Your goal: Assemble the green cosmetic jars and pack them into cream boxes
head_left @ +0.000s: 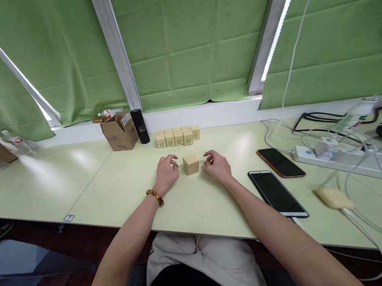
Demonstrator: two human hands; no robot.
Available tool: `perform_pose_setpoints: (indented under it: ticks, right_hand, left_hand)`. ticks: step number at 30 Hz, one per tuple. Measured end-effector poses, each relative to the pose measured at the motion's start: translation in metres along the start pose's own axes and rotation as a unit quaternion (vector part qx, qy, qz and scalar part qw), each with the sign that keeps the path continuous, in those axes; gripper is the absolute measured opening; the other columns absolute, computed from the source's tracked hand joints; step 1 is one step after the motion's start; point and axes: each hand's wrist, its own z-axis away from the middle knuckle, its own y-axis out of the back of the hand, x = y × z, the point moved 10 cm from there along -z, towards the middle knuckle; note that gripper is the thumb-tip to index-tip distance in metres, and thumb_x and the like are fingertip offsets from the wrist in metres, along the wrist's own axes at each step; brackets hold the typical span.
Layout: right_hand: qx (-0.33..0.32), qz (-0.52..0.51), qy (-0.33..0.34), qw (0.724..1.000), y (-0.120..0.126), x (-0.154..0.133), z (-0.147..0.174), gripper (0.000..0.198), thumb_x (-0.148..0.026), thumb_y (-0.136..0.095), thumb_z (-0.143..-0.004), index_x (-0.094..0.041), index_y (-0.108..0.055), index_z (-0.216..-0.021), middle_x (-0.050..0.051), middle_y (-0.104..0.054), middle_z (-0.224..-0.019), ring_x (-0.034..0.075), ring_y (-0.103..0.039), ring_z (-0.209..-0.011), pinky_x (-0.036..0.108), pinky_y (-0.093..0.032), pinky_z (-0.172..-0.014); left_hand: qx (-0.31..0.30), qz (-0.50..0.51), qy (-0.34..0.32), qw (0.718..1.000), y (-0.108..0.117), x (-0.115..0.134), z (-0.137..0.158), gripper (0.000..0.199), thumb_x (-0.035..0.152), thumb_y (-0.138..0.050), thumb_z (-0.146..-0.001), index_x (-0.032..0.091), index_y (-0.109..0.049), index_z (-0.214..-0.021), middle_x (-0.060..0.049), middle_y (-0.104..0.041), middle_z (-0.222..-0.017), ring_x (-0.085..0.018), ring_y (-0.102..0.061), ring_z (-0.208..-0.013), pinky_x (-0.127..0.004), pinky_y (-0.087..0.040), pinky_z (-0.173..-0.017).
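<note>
A small tan cardboard box (191, 164) stands upright on the pale table (112, 180) between my hands. Just left of it is my left hand (167, 173), fingers curved and apart, with a beaded bracelet on the wrist. My right hand (217, 165) rests close to the box's right side, its fingers bent and spread a little. Neither hand appears to touch the box, and both look free of any object. Behind it, several similar small boxes (178, 136) with green labels stand in a row near the wall.
At the back left are an open carton (120, 131) and a black cylinder (140, 126). Two phones, one white-framed (278, 192) and one darker (281, 162), lie right of my arm. Farther right are a power strip (349, 160), cables, a yellow charger (334, 198) and a bottle (357, 113).
</note>
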Motion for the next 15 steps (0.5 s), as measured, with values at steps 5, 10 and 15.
perform_pose_setpoints:
  ticks: [5,10,15]
  right_hand:
    - [-0.033,-0.039,0.117,0.992,-0.010,-0.037,0.017,0.049,-0.019,-0.060,-0.078,-0.030,-0.052,-0.124,-0.001,-0.070,-0.101,0.019,-0.067,-0.079,0.030,-0.043,-0.066]
    - [-0.065,0.008,0.141,0.988,-0.025,-0.050,0.031,0.072,-0.041,-0.073,-0.081,-0.031,-0.038,-0.143,0.004,-0.069,-0.119,0.022,-0.070,-0.083,0.034,-0.046,-0.070]
    - [-0.040,0.010,0.134,0.990,-0.023,-0.047,0.029,0.075,-0.036,-0.069,-0.085,-0.031,-0.032,-0.150,0.008,-0.065,-0.135,0.026,-0.070,-0.102,0.036,-0.050,-0.075]
  left_hand:
    - [-0.067,0.047,-0.002,0.997,-0.019,-0.002,0.005,0.068,0.004,-0.053,-0.084,0.022,-0.047,-0.150,-0.010,-0.068,-0.139,-0.026,-0.048,-0.144,-0.046,-0.038,-0.123]
    - [-0.070,0.041,-0.011,0.997,-0.020,0.004,0.007,0.059,0.009,-0.055,-0.087,0.023,-0.052,-0.144,-0.008,-0.073,-0.127,-0.027,-0.054,-0.137,-0.047,-0.041,-0.119]
    - [-0.040,0.012,-0.004,0.999,-0.011,0.004,0.003,0.038,0.020,-0.062,-0.091,0.025,-0.059,-0.128,-0.005,-0.078,-0.107,-0.030,-0.058,-0.127,-0.050,-0.044,-0.113]
